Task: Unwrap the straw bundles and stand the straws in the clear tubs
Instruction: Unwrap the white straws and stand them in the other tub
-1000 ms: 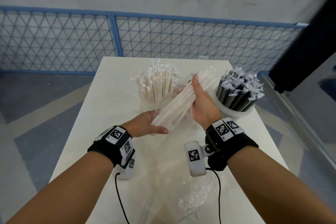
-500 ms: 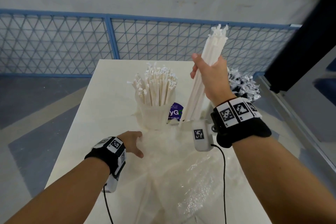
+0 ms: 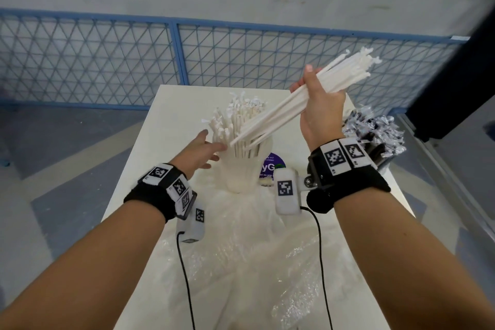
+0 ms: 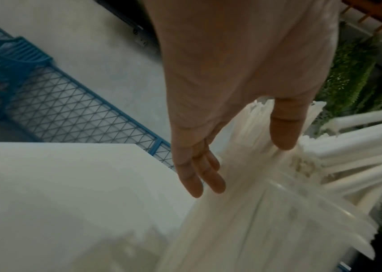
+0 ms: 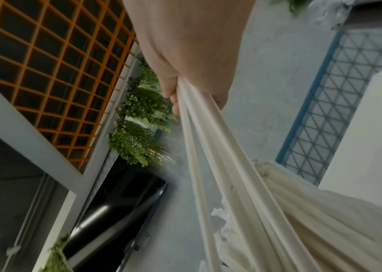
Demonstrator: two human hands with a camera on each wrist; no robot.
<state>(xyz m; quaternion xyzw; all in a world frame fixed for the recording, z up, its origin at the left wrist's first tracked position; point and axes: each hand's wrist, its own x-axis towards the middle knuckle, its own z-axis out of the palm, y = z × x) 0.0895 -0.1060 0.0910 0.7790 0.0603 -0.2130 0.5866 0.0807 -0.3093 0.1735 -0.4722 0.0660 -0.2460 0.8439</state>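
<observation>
My right hand grips a bunch of white paper-wrapped straws tilted over the table, its low end just above the clear tub that stands full of white straws. The right wrist view shows the same held straws fanning out from my fist. My left hand reaches in with straight fingers to the left side of the tub, beside the standing straws; its fingers lie against them in the left wrist view. A second clear tub at the right holds black straws in clear wrappers.
Crumpled clear plastic wrap covers the near half of the white table. A purple label lies behind the white-straw tub. A blue mesh fence runs behind the table, and a dark panel stands at the right.
My right hand has tipped the straw bunch from near upright to slanting, its low end over the white-straw tub. My left hand left the plastic wrap and reached up to the tub's left side.
</observation>
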